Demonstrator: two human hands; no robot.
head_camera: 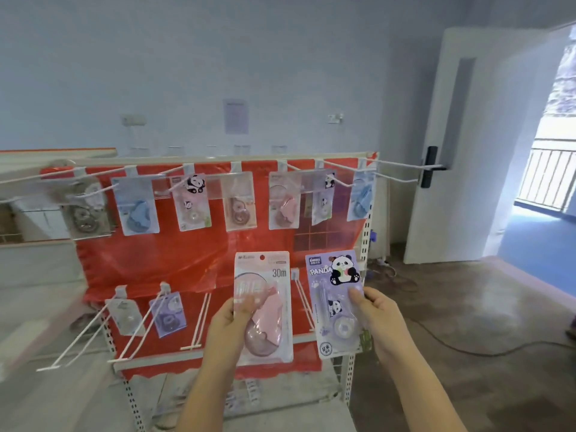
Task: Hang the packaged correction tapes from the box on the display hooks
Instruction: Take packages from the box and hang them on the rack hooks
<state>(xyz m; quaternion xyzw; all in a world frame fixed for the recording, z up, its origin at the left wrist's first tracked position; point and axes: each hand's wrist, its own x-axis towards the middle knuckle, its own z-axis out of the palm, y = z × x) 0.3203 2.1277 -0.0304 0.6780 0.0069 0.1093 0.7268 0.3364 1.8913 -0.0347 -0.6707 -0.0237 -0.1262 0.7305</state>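
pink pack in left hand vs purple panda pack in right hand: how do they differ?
Colour: the pink pack is pale pink, the purple panda pack lilac.
Print: the pink pack reads "30m"; the purple panda pack shows a panda and "PANDA".
Contents: the pink pack holds a big rounded pink dispenser, the purple panda pack a smaller clear one.
Shared: each is held upright before the rack, the left hand and right hand each holding one.

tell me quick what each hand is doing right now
Left hand: grips the pink correction tape pack.
Right hand: pinches the purple panda correction tape pack.
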